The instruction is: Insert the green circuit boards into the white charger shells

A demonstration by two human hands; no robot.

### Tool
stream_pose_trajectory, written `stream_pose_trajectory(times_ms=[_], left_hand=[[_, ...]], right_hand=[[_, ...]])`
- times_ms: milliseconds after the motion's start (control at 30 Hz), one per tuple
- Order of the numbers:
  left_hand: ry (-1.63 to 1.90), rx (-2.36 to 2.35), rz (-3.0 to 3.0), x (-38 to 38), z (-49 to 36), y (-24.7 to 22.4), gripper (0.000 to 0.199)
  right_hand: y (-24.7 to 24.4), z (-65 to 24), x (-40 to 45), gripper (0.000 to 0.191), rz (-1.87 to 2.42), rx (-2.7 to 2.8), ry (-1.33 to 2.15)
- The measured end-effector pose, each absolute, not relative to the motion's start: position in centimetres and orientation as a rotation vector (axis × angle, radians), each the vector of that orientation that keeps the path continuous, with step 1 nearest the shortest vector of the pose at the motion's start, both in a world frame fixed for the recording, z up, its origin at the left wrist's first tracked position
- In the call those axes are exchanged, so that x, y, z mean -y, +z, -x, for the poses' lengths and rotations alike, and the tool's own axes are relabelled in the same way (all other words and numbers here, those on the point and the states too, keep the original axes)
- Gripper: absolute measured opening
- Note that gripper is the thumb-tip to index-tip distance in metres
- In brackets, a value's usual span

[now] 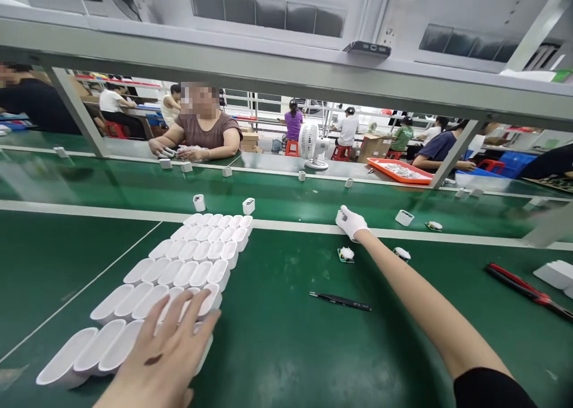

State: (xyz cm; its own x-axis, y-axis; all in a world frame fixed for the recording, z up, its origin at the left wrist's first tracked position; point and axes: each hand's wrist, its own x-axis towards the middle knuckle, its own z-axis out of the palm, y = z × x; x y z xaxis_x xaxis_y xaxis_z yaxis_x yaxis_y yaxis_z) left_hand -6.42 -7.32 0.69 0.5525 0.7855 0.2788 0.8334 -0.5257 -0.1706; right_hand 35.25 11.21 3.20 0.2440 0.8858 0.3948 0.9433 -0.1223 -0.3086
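Note:
Bare and with its fingers spread, my left hand lies over the near right part of several rows of white oval cups. My right hand, in a white glove, reaches to the pale strip at the belt's edge. Its fingers are bent together around a small white piece, mostly hidden by the glove. Just below it a small circuit board with a white part rests on the green table, and a second such board sits beside my forearm. Black tweezers lie nearer to me.
Red-and-black pliers and white pieces are at the right. White housings stand on the green belt. Across it, a person handles small parts near an orange tray and a fan. A metal shelf beam crosses above.

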Motion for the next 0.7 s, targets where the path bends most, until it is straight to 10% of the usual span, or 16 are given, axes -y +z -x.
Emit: stream_pose_trajectory(times_ms=[367, 600, 700], left_hand=[[0.068, 1.712, 2.830, 7.6, -0.1, 5.3, 0.041], [-0.725, 1.820, 3.264, 6.1, -8.7, 1.7, 0.056], [-1.060, 1.855, 3.275, 4.9, -9.5, 0.5, 0.033]], right_hand=[[0.5, -32.4, -1.1, 0.065, 2.252, 1.681, 0.092], [-0.7, -33.2, -0.5, 0.056, 2.157, 1.486, 0.134], [-0.4, -33.3, -0.7, 0.047, 2.136, 1.407, 0.188]])
